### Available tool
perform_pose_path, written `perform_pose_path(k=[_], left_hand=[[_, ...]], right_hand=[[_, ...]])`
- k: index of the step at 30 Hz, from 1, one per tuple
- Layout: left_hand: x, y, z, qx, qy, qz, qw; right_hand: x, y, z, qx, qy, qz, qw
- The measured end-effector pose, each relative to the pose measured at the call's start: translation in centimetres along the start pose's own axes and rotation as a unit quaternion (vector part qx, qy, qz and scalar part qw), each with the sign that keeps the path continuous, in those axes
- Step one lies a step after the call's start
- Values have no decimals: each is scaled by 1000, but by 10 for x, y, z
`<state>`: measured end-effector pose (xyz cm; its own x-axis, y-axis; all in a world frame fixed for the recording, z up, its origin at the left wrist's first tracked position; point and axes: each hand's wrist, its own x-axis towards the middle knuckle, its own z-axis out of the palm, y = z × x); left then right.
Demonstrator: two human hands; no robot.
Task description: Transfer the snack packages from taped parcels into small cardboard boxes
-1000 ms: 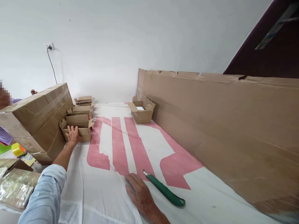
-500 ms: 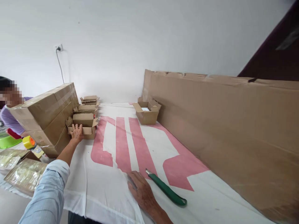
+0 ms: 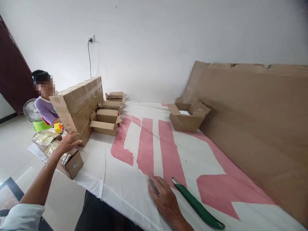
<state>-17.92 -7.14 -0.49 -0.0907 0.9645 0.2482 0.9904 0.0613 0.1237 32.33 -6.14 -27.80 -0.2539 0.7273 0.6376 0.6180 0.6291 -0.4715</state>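
Note:
My left hand [image 3: 69,142] reaches over a cardboard box wrapped in clear tape [image 3: 74,165] at the table's left edge. Its fingers are stretched out near the lower corner of a stack of closed cartons [image 3: 78,109]; whether they touch is unclear. Flat on the white and pink cloth [image 3: 125,179] lies my right hand [image 3: 165,199], fingers loosely extended. Just right of it rests a green-handled utility knife [image 3: 198,205], its blade tip pointing away. An open small carton [image 3: 103,129] stands beside the stack, flaps up.
More open cartons [image 3: 112,104] line up behind. Another open carton [image 3: 186,123], with something white inside, stands before a tall cardboard sheet [image 3: 247,122] along the right side. A person [image 3: 45,104] sits at the left, near a yellow tape roll [image 3: 58,128] and a fan [image 3: 31,110].
My left hand has left the open carton and moved left and towards me, over the taped box. The view has turned left. My right hand stays on the cloth beside the knife.

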Motion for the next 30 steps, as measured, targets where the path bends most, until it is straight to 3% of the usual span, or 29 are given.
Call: perform_pose_path(k=[4, 7, 10, 18, 26, 30], left_hand=[[-54, -50, -29, -69, -12, -19, 997], [-79, -67, -40, -102, -124, -14, 987], [-85, -70, -46, -84, -209, -15, 974], [-67, -38, -37, 111, -260, -8, 959], [-69, -18, -30, 84, -228, 47, 969], [-75, 25, -9, 52, -184, 104, 976]], right_hand=[[-7, 7, 2, 3, -1, -9, 1000], [-10, 12, 3, 9, -7, -18, 1000], [-10, 13, 3, 5, 2, -34, 999], [-10, 11, 5, 17, 2, 2, 1000], [-13, 12, 5, 25, -8, 13, 1000], [-12, 11, 5, 16, -5, 2, 1000]])
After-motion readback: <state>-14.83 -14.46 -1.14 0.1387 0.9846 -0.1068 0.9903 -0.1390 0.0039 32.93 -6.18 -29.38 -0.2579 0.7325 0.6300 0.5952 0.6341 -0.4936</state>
